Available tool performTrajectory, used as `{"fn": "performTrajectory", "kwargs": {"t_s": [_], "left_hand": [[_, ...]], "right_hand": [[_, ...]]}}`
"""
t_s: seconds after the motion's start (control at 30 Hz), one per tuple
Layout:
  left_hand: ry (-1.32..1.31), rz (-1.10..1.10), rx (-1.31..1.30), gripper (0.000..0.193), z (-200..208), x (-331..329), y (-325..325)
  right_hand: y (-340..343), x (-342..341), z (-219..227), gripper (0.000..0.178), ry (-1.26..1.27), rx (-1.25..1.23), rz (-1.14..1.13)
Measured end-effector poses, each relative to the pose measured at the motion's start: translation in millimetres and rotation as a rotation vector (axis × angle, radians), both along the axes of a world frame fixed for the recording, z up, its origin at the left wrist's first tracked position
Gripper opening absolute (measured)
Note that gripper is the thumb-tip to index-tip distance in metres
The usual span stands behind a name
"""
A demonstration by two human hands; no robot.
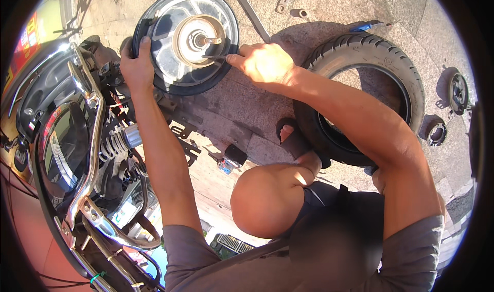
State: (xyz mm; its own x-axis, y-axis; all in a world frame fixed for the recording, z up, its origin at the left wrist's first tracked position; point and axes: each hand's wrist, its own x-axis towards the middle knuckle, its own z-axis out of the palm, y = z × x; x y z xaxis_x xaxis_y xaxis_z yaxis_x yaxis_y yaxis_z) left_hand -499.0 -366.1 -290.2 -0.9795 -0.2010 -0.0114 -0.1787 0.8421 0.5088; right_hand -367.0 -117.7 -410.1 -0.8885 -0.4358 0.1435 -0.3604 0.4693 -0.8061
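A black hub motor wheel (164, 60) with no tire on it stands tilted at the upper middle. An axle (212, 41) sticks out of its raised central ring. My left hand (138, 65) grips the wheel's left edge, thumb on the face and the other fingers partly hidden behind the rim. On the other side, my right hand (265, 65) is closed around a thin metal tool (218, 58). The tool's tip reaches into the ring just below the axle; its handle is hidden in my fist, so its exact kind does not show.
A loose tire (411, 78) lies at right, beside my foot (287, 132). A motorbike frame (95, 132) fills the left side. A flat metal bar (249, 11), a blue-handled tool (365, 26), a ring-shaped part (436, 133) and a round disc part (457, 94) lie on the paving.
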Motion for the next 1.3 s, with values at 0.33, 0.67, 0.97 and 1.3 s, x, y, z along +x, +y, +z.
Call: {"fn": "performTrajectory", "kwargs": {"t_s": [0.33, 0.67, 0.97, 1.3], "left_hand": [[0.001, 0.021, -0.001, 0.060, -2, 1, -6], [0.012, -0.029, -0.034, 0.062, -2, 2, 3], [0.055, -0.018, -0.060, 0.059, 1, 15, 28], [0.111, -0.037, -0.245, 0.054, 0, 34, 47]], "right_hand": [[9, -4, 3, 0.022, -0.163, -0.032, 0.111], [27, -35, -1, 0.026, -0.085, 0.280, 0.051], [10, -5, 24, 0.019, -0.130, 0.119, 0.085], [24, 2, 2, 0.017, -0.105, 0.146, 0.061]]}}
